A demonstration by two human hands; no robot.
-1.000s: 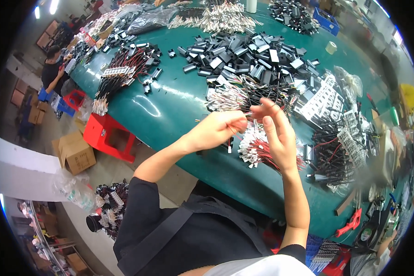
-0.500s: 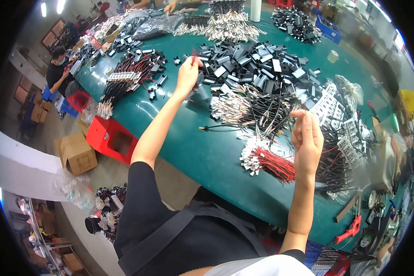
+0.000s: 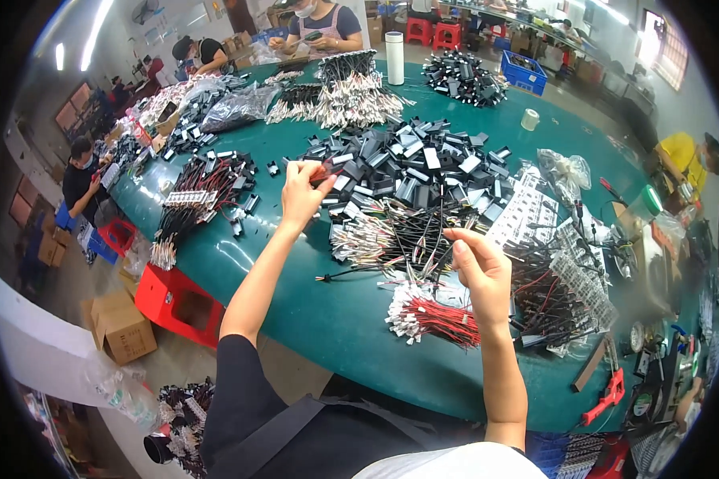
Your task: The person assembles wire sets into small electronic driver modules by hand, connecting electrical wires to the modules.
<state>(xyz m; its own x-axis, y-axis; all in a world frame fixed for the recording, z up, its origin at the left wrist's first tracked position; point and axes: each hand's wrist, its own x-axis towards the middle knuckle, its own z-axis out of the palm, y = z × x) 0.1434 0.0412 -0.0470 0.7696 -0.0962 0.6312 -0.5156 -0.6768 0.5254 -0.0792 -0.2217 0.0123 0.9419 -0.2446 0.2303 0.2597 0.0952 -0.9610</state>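
Note:
My left hand (image 3: 302, 195) is raised over the table at the near-left edge of a heap of black plastic housings (image 3: 411, 164). Its fingers close on a short red-and-black wire (image 3: 321, 171), whose ends are hard to make out. My right hand (image 3: 483, 271) is held above a pile of black cables (image 3: 407, 247) with pale tips. Thumb and forefinger pinch together beside a thin upright black cable (image 3: 442, 209), which seems to be in their grip. Just below, a bundle of red wires (image 3: 447, 321) with white connectors lies on the green table (image 3: 311, 319).
At the left lies a bunch of finished-looking black cables (image 3: 188, 199). White panels (image 3: 531, 211) and more cables are right of my right hand. A white bottle (image 3: 395, 60) and blue crate (image 3: 523, 72) stand farther back. A red stool (image 3: 180, 307) is by the table's left edge. Several people sit around.
The view has tilted up, showing more of the room and people at the back. My left hand has turned and its wire is clearer. My right hand now pinches by the black cable.

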